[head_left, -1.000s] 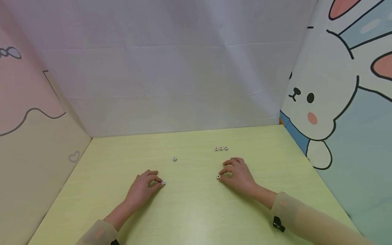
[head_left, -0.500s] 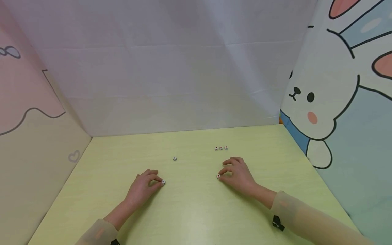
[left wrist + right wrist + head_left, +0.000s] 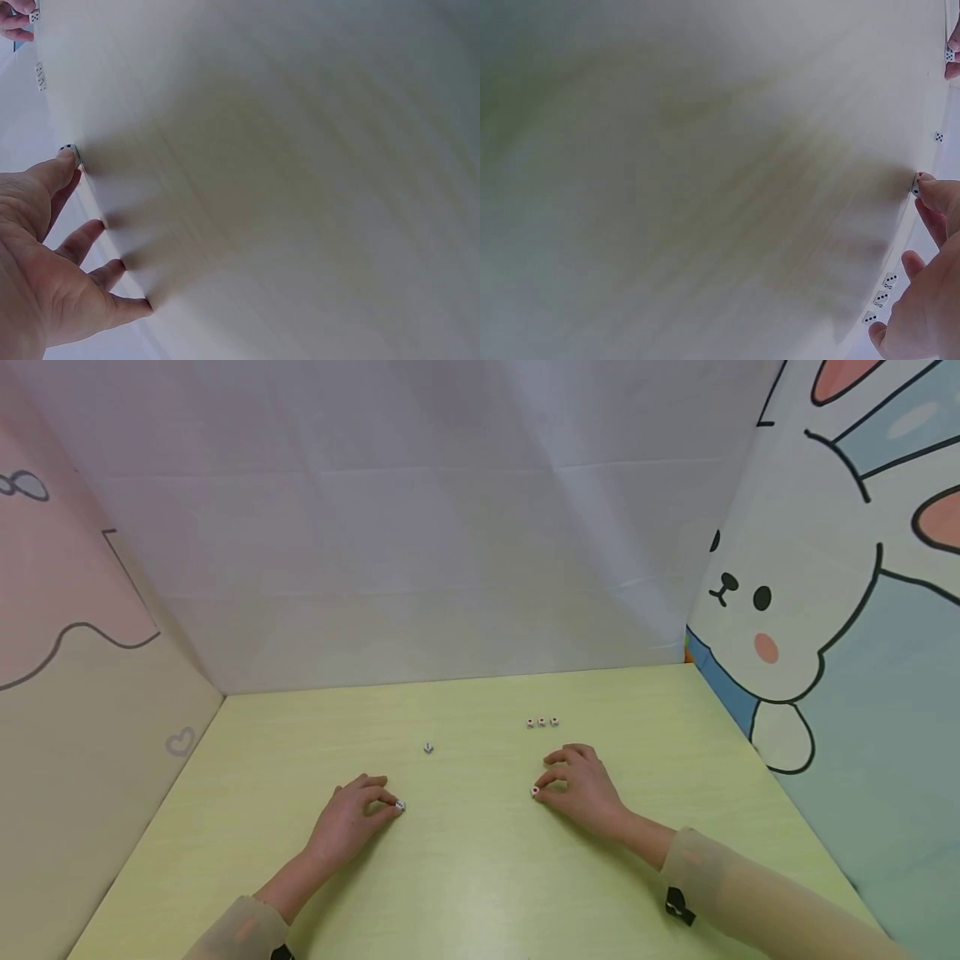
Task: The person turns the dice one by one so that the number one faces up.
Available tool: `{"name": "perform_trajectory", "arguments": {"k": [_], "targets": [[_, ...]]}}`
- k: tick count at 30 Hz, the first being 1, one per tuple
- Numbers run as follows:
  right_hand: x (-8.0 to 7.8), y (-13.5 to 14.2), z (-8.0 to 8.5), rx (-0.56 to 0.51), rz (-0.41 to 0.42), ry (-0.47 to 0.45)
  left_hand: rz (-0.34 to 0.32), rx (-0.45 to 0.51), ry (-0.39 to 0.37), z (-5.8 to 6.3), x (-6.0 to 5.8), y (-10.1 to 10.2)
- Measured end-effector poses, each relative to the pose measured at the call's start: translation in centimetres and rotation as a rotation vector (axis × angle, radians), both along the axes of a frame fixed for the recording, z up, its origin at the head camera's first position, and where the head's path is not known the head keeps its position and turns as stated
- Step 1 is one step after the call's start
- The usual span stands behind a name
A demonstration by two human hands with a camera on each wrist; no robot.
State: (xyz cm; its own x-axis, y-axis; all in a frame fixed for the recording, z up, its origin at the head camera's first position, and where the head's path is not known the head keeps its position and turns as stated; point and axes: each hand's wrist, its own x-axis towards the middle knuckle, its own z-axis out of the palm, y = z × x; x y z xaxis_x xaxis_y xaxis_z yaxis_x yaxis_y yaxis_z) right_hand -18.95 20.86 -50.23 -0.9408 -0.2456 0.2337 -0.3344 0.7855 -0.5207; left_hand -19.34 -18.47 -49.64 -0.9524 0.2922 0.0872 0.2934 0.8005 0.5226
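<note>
Between thumb and index finger my left hand pinches a small white die on the left half of the table. In the left wrist view its other fingertips touch the tabletop. Across from it, my right hand pinches another white die, one red spot showing on it in the right wrist view. A single die lies further back, between the hands. Behind my right hand, three dice stand in a short row with small gaps, red dots facing up or forward.
The pale yellow-green table reaches back to a white cloth wall. A pink and cream panel borders the left side. On the right stands a panel with a cartoon rabbit.
Both hands hold their dice in the same places. Only a slight shift of the head view shows.
</note>
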Motion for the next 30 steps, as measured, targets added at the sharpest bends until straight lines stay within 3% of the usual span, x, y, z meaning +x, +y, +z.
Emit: {"name": "perform_trajectory", "arguments": {"k": [15,23,30], "targets": [[-0.6,2.0,2.6,-0.015,-0.065,0.025,-0.005,-0.003,0.003,-0.2,0.0,-0.2],[-1.4,3.5,4.5,-0.049,-0.088,0.014,-0.004,-0.012,-0.003,0.6,-0.2,-0.1],[-2.5,4.9,5.9,-0.060,-0.102,0.067,-0.007,-0.019,0.000,1.3,-0.3,0.0]]}}
